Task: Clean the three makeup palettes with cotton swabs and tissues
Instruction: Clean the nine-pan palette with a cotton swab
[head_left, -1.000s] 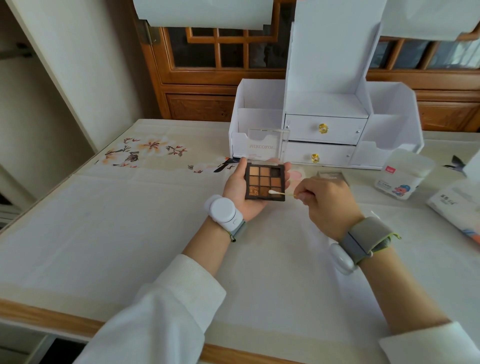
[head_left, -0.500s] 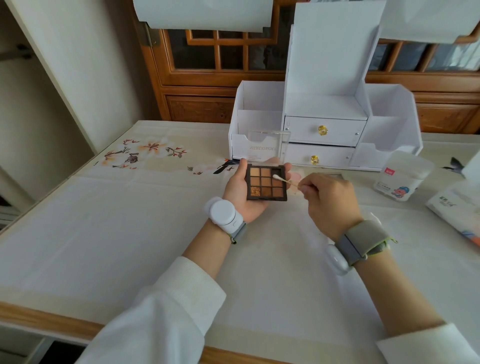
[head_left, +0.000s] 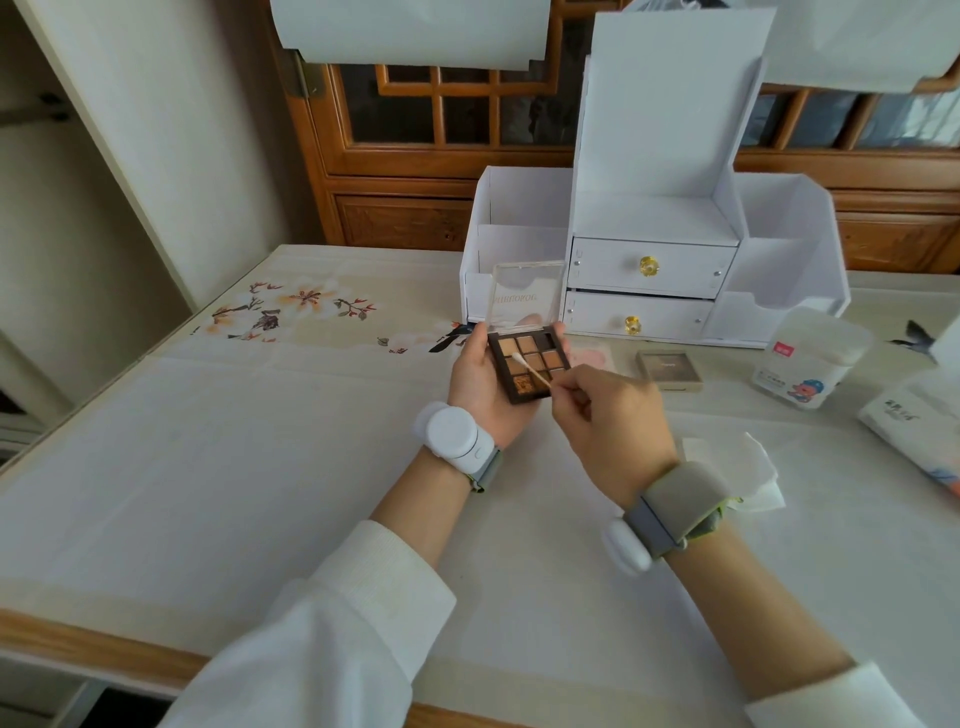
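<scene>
right hand (head_left: 608, 410) pinches the cotton swab (head_left: 532, 370), tip on the middle row of pans | left hand (head_left: 480, 387) cradles the open palette (head_left: 524, 347) above the surface (head_left: 260, 467) | we should trace the ridges lightly, sparing powder | second palette (head_left: 669, 368) lies beyond

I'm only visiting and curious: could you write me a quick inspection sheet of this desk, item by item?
Surface: table with a pale flowered cover and a wooden front edge.
Job's things: open palette in left hand, lid up; swab tip on its pans; closed palette on the table; swab box and tissue pack at right; loose tissue nearer the person.
Clutter: white organiser at the back, with two drawers.
Hands: left hand holds the open palette; right hand pinches the swab.
Cables: nothing seen.
Surroundings: wooden lattice panels behind, white wall at left.
</scene>
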